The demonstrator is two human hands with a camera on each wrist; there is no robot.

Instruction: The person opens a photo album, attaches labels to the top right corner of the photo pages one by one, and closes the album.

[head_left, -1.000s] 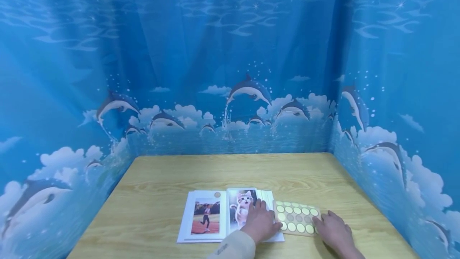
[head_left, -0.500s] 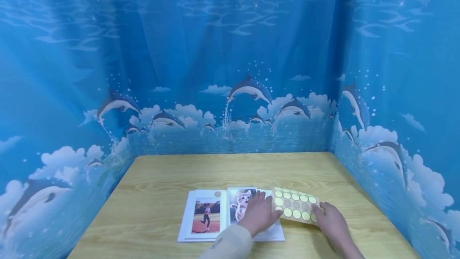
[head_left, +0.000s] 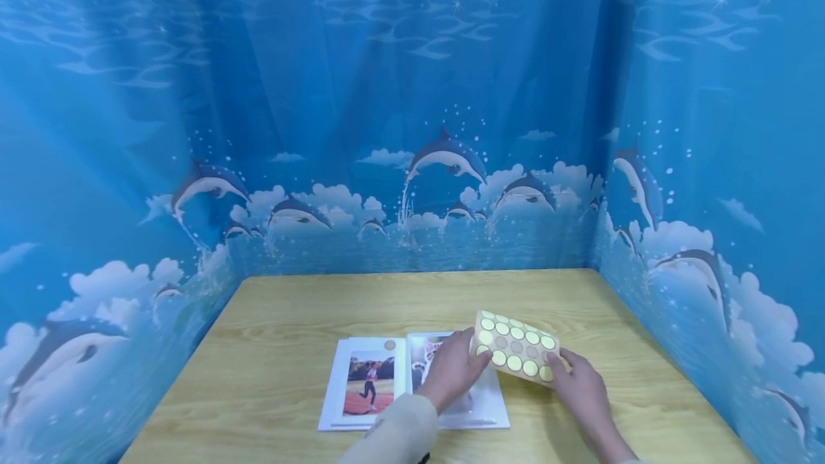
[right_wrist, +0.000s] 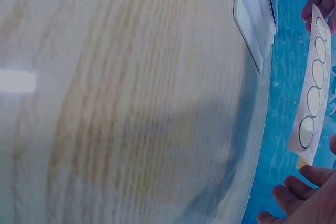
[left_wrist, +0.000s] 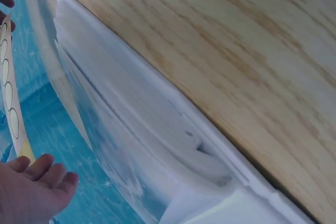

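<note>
A sheet of round pale-yellow stickers (head_left: 514,346) is held up, tilted, above the table by both hands. Its middle row shows several bare spots. My left hand (head_left: 453,368) pinches the left edge, thumb in front and fingers behind. At the opposite edge my right hand (head_left: 583,391) grips the lower right corner. Beneath the left hand lies an open photo album (head_left: 336,382), its right page partly covered by that hand. In the right wrist view the sheet (right_wrist: 313,90) appears nearly edge-on between the two hands.
The album's left page holds a photo of a runner (head_left: 369,383) with a small round sticker (head_left: 389,345) above it. On the right page a cat picture (head_left: 422,364) is partly hidden. The wooden table (head_left: 283,349) is bordered by a blue dolphin curtain (head_left: 361,127).
The sticker sheet has risen off the table and moved left and away, tilting up. My left hand has left the album page and taken hold of the sheet's left edge.
</note>
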